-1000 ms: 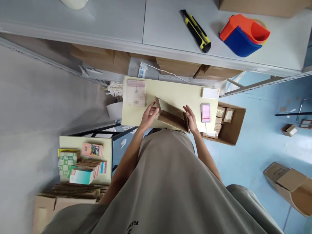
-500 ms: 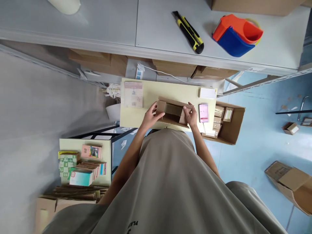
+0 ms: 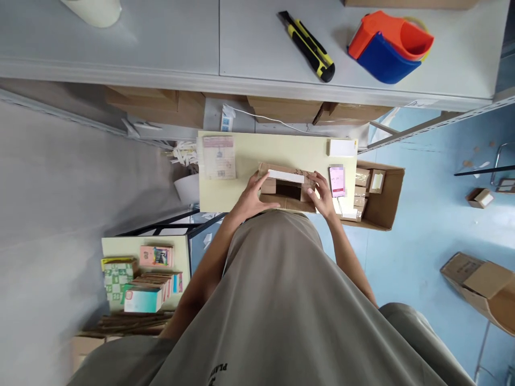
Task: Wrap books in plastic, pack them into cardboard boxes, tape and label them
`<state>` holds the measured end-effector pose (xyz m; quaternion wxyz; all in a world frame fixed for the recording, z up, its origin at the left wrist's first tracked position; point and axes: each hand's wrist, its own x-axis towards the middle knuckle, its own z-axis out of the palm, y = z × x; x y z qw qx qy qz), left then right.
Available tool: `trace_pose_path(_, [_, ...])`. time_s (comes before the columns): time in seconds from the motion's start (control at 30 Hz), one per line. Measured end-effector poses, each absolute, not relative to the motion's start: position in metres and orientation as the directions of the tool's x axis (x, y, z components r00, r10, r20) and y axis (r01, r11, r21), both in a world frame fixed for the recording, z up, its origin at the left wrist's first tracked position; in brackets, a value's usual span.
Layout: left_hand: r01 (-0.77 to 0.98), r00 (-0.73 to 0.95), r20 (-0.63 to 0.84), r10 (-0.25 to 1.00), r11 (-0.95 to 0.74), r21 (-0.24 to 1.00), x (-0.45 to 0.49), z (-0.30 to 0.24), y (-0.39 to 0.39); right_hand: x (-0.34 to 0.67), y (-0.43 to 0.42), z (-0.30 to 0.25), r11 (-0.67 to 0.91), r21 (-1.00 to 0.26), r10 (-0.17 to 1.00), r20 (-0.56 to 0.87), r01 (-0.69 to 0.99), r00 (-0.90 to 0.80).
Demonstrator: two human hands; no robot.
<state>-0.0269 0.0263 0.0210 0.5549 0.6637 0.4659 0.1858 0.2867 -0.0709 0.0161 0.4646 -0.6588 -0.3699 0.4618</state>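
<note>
A small cardboard box (image 3: 294, 204) sits at the near edge of the pale yellow table (image 3: 249, 147). Its end flaps are folded in, and a dark gap shows between the long flaps. A white strip (image 3: 286, 176) lies along its far flap. My left hand (image 3: 252, 198) grips the box's left end, thumb on the near side and fingers at the far corner. Around the right end closes my right hand (image 3: 323, 196), its thumb pressing the side flap. Just right of that hand lies a phone (image 3: 337, 181) with a lit pink screen.
A printed sheet (image 3: 219, 157) lies at the table's left, a white box (image 3: 343, 147) at its far right. Beside the table stands a carton (image 3: 392, 201) holding small boxes. A utility knife (image 3: 308, 47) and tape dispenser (image 3: 390, 48) rest on the shelf above.
The long flaps of the box have been folded inward, narrowing its opening, and the white strip now shows. Both hands have shifted their hold at the ends. The view has moved slightly.
</note>
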Motion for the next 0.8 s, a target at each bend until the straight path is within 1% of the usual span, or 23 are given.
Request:
trace_pose_path(0.13, [0.585,0.524,-0.347,0.778,-0.033,0.81,-0.033,0.02,0.033,0.295,-0.063,0.013,-0.274,-0.947,0.95,-0.24,0.168,0.198])
trace_pose_path(0.2, [0.645,0.527,-0.38,0.76,-0.066,0.762,-0.033,0.019,0.034,0.302,-0.065,0.014,-0.278,-0.933,0.958,-0.253,0.228,0.134])
trace_pose_path(0.3, [0.645,0.578,-0.38,0.722,-0.12,0.754,-0.032,0.016,0.031,0.312,-0.08,0.017,-0.31,-0.894,0.949,-0.31,0.323,0.054])
trace_pose_path(0.4, [0.595,0.633,-0.304,0.712,-0.196,0.78,-0.033,0.012,0.024,0.317,-0.1,0.015,-0.332,-0.842,0.931,-0.366,0.425,0.001])
trace_pose_path(0.47, [0.587,0.642,-0.274,0.716,-0.229,0.776,-0.033,0.007,0.02,0.318,-0.108,0.011,-0.331,-0.814,0.929,-0.37,0.477,0.013])
trace_pose_path(0.63, [0.604,0.618,-0.237,0.75,-0.259,0.754,-0.025,-0.012,0.027,0.32,-0.094,-0.005,-0.291,-0.781,0.954,-0.281,0.552,0.106])
trace_pose_path(0.7, [0.603,0.579,-0.194,0.792,-0.256,0.756,-0.018,-0.023,0.038,0.323,-0.08,-0.012,-0.269,-0.763,0.961,-0.256,0.588,0.107])
trace_pose_path(0.8, [0.601,0.473,-0.134,0.871,-0.207,0.772,-0.003,-0.039,0.057,0.325,-0.057,-0.023,-0.243,-0.745,0.97,-0.207,0.622,0.13])
